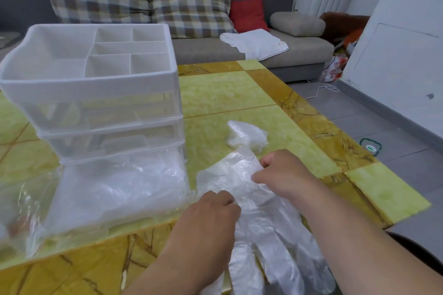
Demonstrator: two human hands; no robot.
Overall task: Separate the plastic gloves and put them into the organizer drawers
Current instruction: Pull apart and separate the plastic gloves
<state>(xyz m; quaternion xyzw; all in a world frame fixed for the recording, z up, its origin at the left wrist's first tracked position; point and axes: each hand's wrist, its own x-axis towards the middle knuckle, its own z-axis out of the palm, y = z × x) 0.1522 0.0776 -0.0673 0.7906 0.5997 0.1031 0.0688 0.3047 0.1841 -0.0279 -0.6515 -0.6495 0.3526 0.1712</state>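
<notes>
Left hand and right hand, close together, each pinch a flat stack of plastic gloves lying at the near edge of the tabletop, with the glove fingers hanging over it. To the left stands the organizer, its bottom drawer pulled out and holding clear plastic. A crumpled glove lies just beyond the stack. A sofa stands behind.

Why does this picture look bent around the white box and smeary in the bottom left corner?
Head view: the wide lens bows the organizer and the edges of the table; head view, lower left: the loose plastic is blurred near the frame edge; light is soft and even, shadows faint; the plastic glove pinched by the left hand and right hand shows glints.
</notes>
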